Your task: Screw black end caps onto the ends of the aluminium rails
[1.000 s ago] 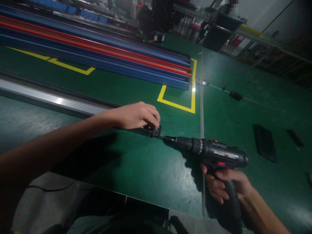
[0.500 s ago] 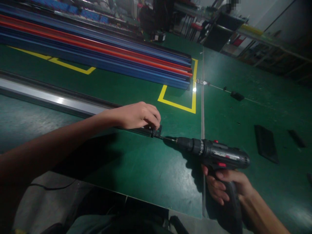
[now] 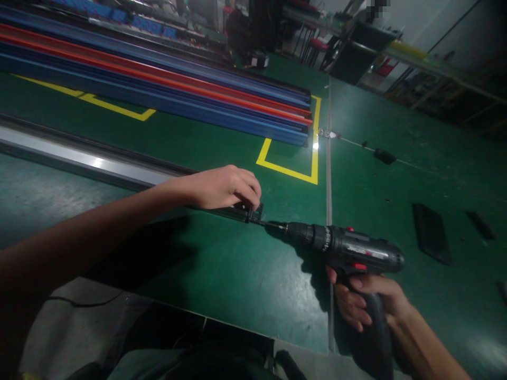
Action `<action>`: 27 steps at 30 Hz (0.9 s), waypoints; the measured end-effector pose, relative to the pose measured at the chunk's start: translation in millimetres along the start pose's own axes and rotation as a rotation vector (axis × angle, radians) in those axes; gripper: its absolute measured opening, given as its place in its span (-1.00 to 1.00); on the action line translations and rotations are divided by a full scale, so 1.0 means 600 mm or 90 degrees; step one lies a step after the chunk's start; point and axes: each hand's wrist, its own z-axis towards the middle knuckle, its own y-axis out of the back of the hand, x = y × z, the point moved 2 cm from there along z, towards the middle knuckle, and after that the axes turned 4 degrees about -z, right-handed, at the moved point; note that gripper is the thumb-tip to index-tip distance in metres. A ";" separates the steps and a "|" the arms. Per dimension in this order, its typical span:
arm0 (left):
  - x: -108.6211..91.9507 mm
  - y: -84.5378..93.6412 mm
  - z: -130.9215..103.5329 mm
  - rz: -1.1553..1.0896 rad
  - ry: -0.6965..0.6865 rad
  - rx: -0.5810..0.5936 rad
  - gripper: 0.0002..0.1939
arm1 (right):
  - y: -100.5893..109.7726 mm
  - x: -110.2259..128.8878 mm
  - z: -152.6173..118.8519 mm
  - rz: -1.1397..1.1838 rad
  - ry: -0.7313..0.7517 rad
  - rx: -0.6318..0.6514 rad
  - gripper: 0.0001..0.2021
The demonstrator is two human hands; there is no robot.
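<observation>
My right hand [image 3: 368, 301] is wrapped round the handle of a black cordless drill [image 3: 348, 248] with red switches. Its long thin bit points left and meets a small black end piece [image 3: 255, 214] on a long metal profile [image 3: 99, 159]. The profile is silver and black and lies flat on the green table. Over its right end, my left hand [image 3: 229, 187] rests with bent fingers, the fingertips pressed on the black end piece. The palm side of this hand is hidden.
Blue and red long profiles [image 3: 198, 92] lie side by side farther back, across yellow tape marks [image 3: 287, 171]. At the right are a flat black piece [image 3: 431, 233] and smaller dark parts [image 3: 385, 156]. A seam [image 3: 329, 158] crosses the table [image 3: 245, 274]; its near edge runs below my hands.
The drill and my right hand have shifted very slightly left. My left hand and the metal profile stay in place.
</observation>
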 end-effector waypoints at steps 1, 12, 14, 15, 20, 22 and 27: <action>0.000 0.000 0.000 0.002 0.000 0.003 -0.63 | 0.000 -0.001 -0.001 0.001 -0.002 -0.004 -0.73; -0.002 0.000 0.001 -0.004 0.005 0.010 -0.64 | 0.001 -0.001 0.000 0.015 -0.005 -0.001 -0.75; -0.002 0.000 0.001 0.000 0.005 0.012 -0.64 | 0.000 0.000 0.000 0.015 -0.007 -0.002 -0.74; -0.002 0.000 0.001 0.003 0.006 0.013 -0.65 | 0.000 0.001 0.000 0.013 -0.007 -0.001 -0.74; -0.002 0.000 0.000 0.005 0.004 0.017 -0.66 | -0.002 0.003 0.000 0.004 -0.005 0.004 -0.72; -0.002 0.001 0.000 0.005 0.005 0.017 -0.66 | -0.001 0.002 0.000 0.000 -0.004 -0.001 -0.72; -0.002 0.001 0.001 0.005 0.006 0.013 -0.64 | -0.002 0.000 0.000 0.010 0.001 -0.012 -0.74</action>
